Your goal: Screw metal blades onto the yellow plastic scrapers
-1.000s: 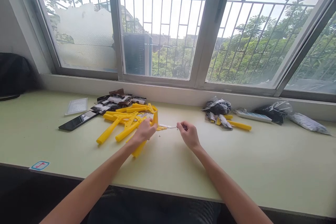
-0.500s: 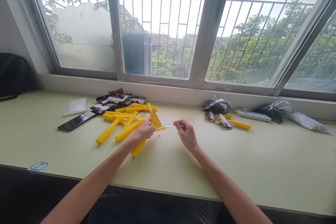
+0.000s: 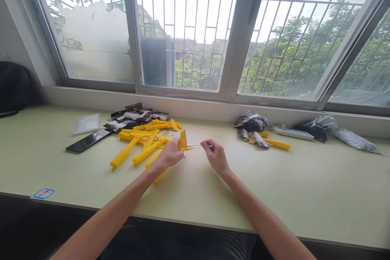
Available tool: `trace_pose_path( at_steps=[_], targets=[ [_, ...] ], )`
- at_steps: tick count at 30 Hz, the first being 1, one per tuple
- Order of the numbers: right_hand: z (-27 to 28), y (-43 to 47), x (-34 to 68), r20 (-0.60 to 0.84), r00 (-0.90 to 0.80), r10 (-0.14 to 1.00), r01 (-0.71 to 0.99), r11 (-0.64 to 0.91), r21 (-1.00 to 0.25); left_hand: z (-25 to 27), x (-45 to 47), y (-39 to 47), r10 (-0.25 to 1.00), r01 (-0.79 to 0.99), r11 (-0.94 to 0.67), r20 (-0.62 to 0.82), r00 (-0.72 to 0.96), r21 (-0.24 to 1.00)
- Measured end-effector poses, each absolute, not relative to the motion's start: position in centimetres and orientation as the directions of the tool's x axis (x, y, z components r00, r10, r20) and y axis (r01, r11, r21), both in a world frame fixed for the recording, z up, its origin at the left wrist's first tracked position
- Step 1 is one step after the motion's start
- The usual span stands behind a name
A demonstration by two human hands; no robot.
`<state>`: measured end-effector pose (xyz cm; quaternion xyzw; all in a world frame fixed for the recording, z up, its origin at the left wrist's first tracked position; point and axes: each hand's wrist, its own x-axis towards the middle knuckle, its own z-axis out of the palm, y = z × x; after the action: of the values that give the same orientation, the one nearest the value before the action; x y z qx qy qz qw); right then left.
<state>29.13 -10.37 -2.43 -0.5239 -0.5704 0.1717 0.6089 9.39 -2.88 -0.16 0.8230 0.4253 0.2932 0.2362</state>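
Observation:
My left hand [image 3: 169, 155] grips a yellow plastic scraper [image 3: 182, 139] by its head, its handle running down toward me under the hand. My right hand [image 3: 215, 156] pinches a thin metal blade [image 3: 196, 146] whose tip points left at the scraper's head. Both hands hover just above the pale green table [image 3: 274, 187]. A pile of several yellow scrapers [image 3: 143, 142] lies directly left of my left hand.
Black-and-white packets [image 3: 134, 115] lie behind the pile. A dark phone [image 3: 87, 140] and a clear flat packet [image 3: 87, 123] sit at the left. At the right back are plastic bags [image 3: 252, 124], another yellow scraper [image 3: 276, 144], a white box [image 3: 292, 133] and more bags [image 3: 323, 126].
My left hand has turned the scraper head more upright and shifted slightly. My right hand has moved a little left, bringing the blade closer to the scraper head.

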Motion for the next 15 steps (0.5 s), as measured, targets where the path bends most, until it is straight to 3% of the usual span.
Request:
trace_pose_path(
  at_steps=[7,15],
  targets=[
    [-2.6,-10.3,29.1,0.535,0.281,0.797,0.443,0.387,-0.809,-0.3,9.6,-3.7,0.822,0.639,-0.569,0.321,0.471,0.518],
    [-2.5,-10.3,29.0,0.590,0.228,0.775,0.553,0.395,-0.733,-0.1,9.8,-4.5,0.841,0.654,-0.539,0.301,0.449,0.531]
  ],
)
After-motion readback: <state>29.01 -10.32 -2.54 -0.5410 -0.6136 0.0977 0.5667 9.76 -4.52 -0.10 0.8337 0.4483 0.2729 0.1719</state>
